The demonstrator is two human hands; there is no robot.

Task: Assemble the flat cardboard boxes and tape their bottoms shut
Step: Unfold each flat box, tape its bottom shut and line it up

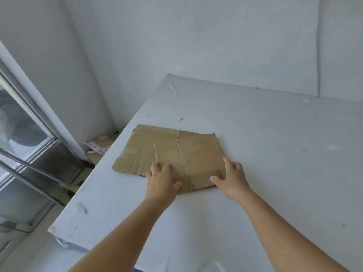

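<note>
- Far left there's a window [23,134], and down in the corner between it and the worktop [275,154] sits another cardboard box [98,146] with some red-and-white tape on it, well below worktop level.
- The flat cardboard box [167,152] is lying collapsed on the white worktop, close to its left edge and just in front of the person. Old tape strips run across it and the corners look a bit chewed up.
- Left hand [160,181] rests on the near edge of the flat box, fingers slightly curled over the cardboard. Looks more like pressing than gripping, not pinching anything as far as I can tell.
- Right hand [231,179] is at the near right corner, fingers spread and relaxed, touching the edge. Not closed around it either.
- What could go wrong, I reckon: this box is clearly reused, so popping it open could tear along those worn creases or peel the old tape. Also it's near the worktop's left edge, so a sloppy lift could send it sliding off toward that corner.
</note>
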